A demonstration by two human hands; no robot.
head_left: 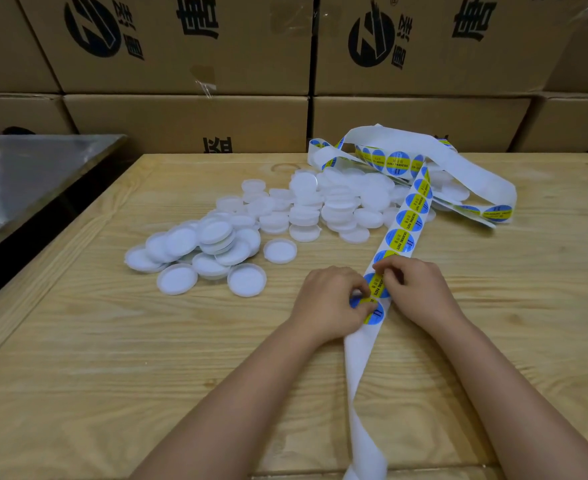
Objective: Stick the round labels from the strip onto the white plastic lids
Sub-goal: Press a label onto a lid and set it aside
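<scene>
Two hands meet on the label strip: the right hand pinches it steady, so the left hand can pinch, apparently peeling, the nearest label; lids wait alongside.

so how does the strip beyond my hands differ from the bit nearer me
The far strip carries blue-and-yellow round labels; the near strip is bare white backing. The far strip loops over the lids; the near strip runs to the table edge. Both are one continuous band.
</scene>
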